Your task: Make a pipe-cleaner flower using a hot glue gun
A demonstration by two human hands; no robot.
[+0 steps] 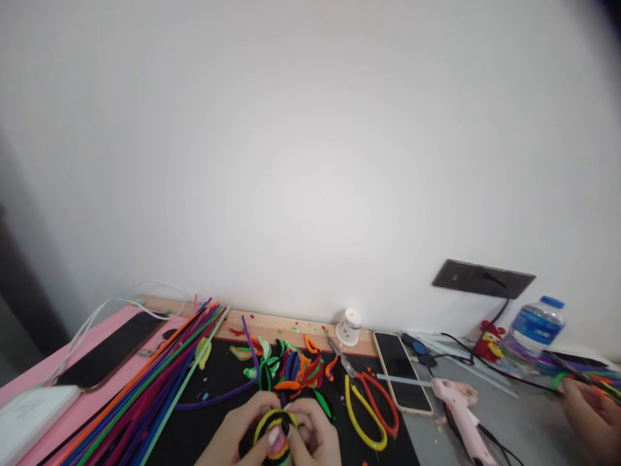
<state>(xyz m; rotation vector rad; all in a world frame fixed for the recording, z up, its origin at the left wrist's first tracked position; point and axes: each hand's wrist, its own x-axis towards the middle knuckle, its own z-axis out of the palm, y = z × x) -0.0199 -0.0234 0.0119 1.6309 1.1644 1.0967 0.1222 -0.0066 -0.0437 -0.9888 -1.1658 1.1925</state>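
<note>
At the bottom centre, my left hand [245, 427] and my right hand [315, 430] are close together, fingers curled round a small round coil [269, 421] of yellow, black and green fuzzy strips. Both thumbs press on its front, where a pink spot shows. The lower part of the coil is cut off by the frame. Just beyond my hands, a pile of looped, colourful pipe-cleaner pieces [294, 366] lies on the black mat [218, 369]. Scissors [366, 401] with yellow and orange handles rest open right of the pile.
Long pipe cleaners [140, 382] lie left, beside a dark phone [111, 349] and white box [36, 421]. To the right are a white cup [348, 327], another phone [402, 372], a pink glue gun [463, 421], cables and a bottle [536, 327]. Another person's hand [589, 414] is far right.
</note>
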